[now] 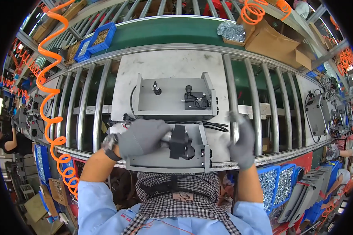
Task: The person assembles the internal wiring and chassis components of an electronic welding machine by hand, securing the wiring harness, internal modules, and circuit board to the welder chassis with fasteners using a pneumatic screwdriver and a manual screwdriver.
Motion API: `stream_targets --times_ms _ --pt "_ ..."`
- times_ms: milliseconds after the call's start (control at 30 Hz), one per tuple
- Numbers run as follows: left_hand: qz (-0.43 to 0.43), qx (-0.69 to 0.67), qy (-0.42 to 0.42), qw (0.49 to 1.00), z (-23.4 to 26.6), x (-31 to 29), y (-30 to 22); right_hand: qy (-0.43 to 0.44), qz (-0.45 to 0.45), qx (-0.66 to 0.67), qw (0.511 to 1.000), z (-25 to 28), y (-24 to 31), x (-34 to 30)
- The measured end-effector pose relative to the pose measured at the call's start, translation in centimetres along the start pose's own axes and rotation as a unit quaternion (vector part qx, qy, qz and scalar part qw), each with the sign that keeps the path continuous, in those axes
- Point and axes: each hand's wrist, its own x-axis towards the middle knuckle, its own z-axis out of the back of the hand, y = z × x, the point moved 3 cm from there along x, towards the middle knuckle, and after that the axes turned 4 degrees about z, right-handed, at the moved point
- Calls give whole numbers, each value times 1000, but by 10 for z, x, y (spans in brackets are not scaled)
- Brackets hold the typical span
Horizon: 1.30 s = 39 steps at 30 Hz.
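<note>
In the head view, your grey-gloved left hand (143, 138) curls closed around a black, blocky part (179, 141), held over the nearer matte-grey sheet-metal housing (155, 161). Your grey-gloved right hand (244, 143) is blurred beside that housing's right end; I cannot tell its grip. The farther matte-grey sheet-metal housing (170, 98) carries 2 black fittings (196, 102). Both housings sit on a scuffed, pale flat board (176, 62), with smooth black cables (215, 126) between them.

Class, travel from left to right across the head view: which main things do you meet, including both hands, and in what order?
Large orange coiled hose, left hand, black block-shaped part, right hand, blue bins of small metal pieces, grey housing at the far right.
</note>
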Motion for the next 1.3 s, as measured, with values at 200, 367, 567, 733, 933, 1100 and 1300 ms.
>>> stream_targets --times_ms 200,367,567,733,933,1100,1300 --pt "-149 -326 41 933 21 39 -29 18 99 77 992 -22 72 48" --pt "-136 -115 8 984 -3 34 -21 49 195 162 966 20 79 39" --pt "-74 -292 -27 953 -25 21 -40 -42 -314 215 924 -3 79 5" --pt "-19 -317 -37 948 -20 26 -32 14 -59 -39 997 -22 81 14" --pt "-131 -315 -58 938 -26 34 -36 53 103 -31 993 -6 68 39" --pt "-91 -100 54 989 -68 14 -1 61 115 -100 986 38 88 18" --pt "-90 141 41 985 -83 58 -38 152 139 -149 967 34 96 25"
